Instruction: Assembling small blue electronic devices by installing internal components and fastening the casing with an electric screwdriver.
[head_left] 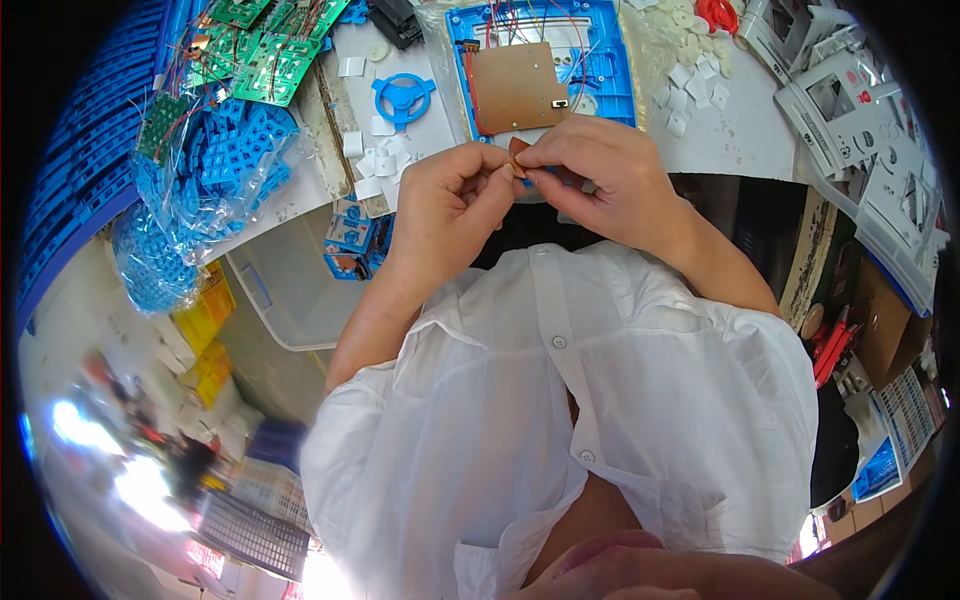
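Observation:
My left hand [448, 200] and my right hand [615, 178] meet at the near edge of the worktable, fingertips almost touching. Between them they pinch a small brown piece [518, 148], thin and flat-looking; its kind is too small to make out, and the fingers cover part of it. Just beyond lies an open blue plastic housing [625, 75] with a brown circuit board [515, 88] in it. Thin coloured wires run from the board. A blue plastic ring with spokes [404, 100] lies to the left of the housing.
Small white squares [375, 165] lie left, and more white pieces [690, 85] right. Green circuit boards [285, 65] and bagged blue plastic parts [225, 150] fill the far left. White plastic panels [850, 120] pile up at right. A clear bin [285, 290] stands below the table's left side.

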